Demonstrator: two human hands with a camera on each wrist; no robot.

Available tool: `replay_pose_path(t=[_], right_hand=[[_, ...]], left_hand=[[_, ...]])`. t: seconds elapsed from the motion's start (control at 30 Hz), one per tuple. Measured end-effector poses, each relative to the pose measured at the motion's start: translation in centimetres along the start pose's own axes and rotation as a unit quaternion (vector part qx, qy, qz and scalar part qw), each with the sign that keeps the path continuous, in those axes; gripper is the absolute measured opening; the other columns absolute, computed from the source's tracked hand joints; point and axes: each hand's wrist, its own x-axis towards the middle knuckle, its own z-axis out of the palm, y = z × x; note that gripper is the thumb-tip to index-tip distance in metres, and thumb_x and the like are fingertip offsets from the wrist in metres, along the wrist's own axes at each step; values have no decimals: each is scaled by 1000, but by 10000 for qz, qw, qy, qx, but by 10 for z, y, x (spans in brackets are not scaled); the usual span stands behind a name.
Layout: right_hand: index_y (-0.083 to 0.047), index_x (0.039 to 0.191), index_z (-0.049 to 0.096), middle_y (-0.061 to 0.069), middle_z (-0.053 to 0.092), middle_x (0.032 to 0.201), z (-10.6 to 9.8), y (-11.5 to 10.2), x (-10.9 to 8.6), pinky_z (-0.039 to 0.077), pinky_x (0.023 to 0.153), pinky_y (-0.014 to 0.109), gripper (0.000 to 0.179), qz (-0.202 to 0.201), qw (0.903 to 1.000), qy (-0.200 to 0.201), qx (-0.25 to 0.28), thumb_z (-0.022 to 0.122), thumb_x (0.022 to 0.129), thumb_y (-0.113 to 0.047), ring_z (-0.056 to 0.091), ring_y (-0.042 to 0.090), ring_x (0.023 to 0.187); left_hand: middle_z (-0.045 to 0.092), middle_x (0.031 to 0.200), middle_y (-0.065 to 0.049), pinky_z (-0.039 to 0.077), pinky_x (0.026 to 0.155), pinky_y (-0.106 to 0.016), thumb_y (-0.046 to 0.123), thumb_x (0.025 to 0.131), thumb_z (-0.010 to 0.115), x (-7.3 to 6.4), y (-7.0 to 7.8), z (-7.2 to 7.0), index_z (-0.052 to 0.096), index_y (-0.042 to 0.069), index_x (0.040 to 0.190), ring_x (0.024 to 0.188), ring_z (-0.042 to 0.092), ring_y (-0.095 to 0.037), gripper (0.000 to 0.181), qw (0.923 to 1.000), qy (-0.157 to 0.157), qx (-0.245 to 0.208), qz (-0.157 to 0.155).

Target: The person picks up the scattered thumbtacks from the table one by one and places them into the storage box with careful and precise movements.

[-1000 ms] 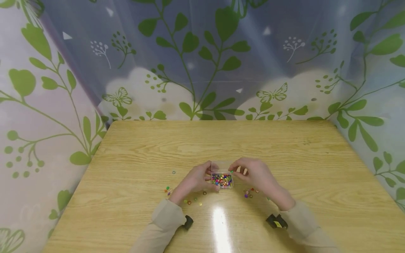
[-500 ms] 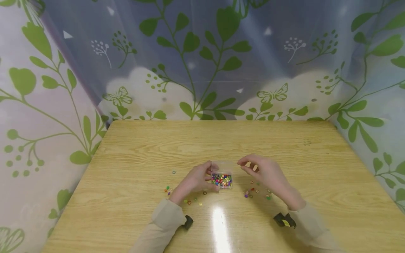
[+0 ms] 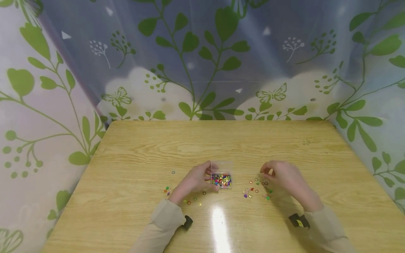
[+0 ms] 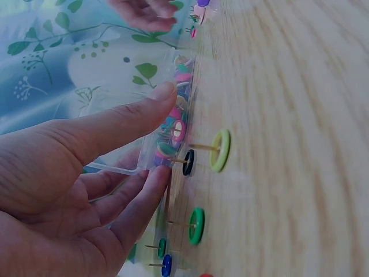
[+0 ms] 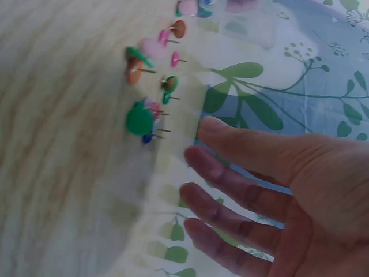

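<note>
A small clear plastic box point(image 3: 226, 187) full of colourful thumbtacks stands on the table, its clear lid point(image 3: 224, 165) raised at the back. My left hand point(image 3: 197, 177) grips the box's left end, with the thumb point(image 4: 138, 118) along the near side and fingers behind. My right hand point(image 3: 283, 174) hovers over loose tacks to the right of the box. In the right wrist view its fingers are loosely bent, with nothing visible between them. Beside it there lies a cluster including a green thumbtack point(image 5: 139, 120); several pins point sideways in that view.
More thumbtacks lie left of the box, among them a yellow-green tack point(image 4: 223, 150) and a green tack point(image 4: 196, 226). A lone blue ring-like tack point(image 3: 173, 172) sits farther left. The wooden table point(image 3: 190, 140) ends at a leaf-patterned curtain point(image 3: 202, 70).
My right hand has moved right, from the box's right edge to above the loose thumbtacks. A green bit seen at its fingertips earlier is no longer visible there. The left hand has stayed put.
</note>
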Motion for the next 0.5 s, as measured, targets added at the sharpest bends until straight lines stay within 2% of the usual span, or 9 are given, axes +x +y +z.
replay_pose_path(t=[0.2, 0.37, 0.5], right_hand=[[-16, 87, 76, -7, 71, 78, 7, 7, -1, 50, 54, 27, 5, 346, 9980, -485, 207, 80, 86, -15, 58, 4, 63], [-16, 85, 75, -8, 71, 76, 12, 11, 0, 51, 54, 26, 6, 332, 9979, -498, 240, 81, 85, -14, 60, 4, 63], [-17, 83, 71, -7, 70, 74, 13, 12, 1, 51, 52, 26, 9, 348, 9981, -374, 333, 77, 89, -14, 62, 6, 63]], left_hand=[[60, 126, -10, 54, 102, -41, 16, 76, 90, 0, -1, 0, 58, 13, 131, 117, 62, -31, 63, 10000, -13, -41, 44], [60, 126, -11, 54, 102, -41, 14, 76, 90, -1, 0, 0, 58, 12, 131, 117, 62, -32, 64, 9999, -4, -121, 77], [60, 127, -10, 54, 102, -41, 14, 76, 89, -1, 0, -1, 58, 13, 131, 117, 62, -32, 63, 9999, -5, -104, 62]])
